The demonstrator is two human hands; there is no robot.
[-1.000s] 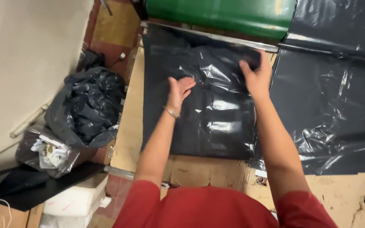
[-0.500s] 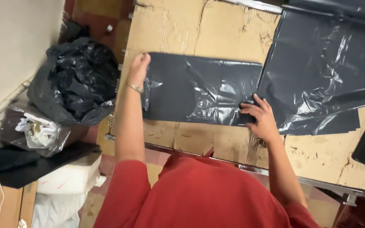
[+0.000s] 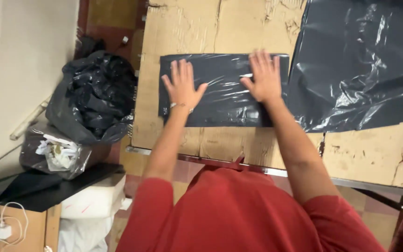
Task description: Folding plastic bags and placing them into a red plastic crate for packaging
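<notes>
- Beyond the folded black bag (image 3: 222, 91), we see bare cardboard table top (image 3: 201, 28), open to a hand from above.
- At the right, a stack of loose black plastic sheets (image 3: 355, 65) touches the bag's right edge, closing that side.
- At the left, a narrow cardboard strip stays free; a full black sack (image 3: 94, 98) stands off the table edge.

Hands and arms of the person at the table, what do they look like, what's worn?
Both arms are bare below short red sleeves. The left hand has a thin bracelet at the wrist. The right hand wears no glove or watch.
</notes>
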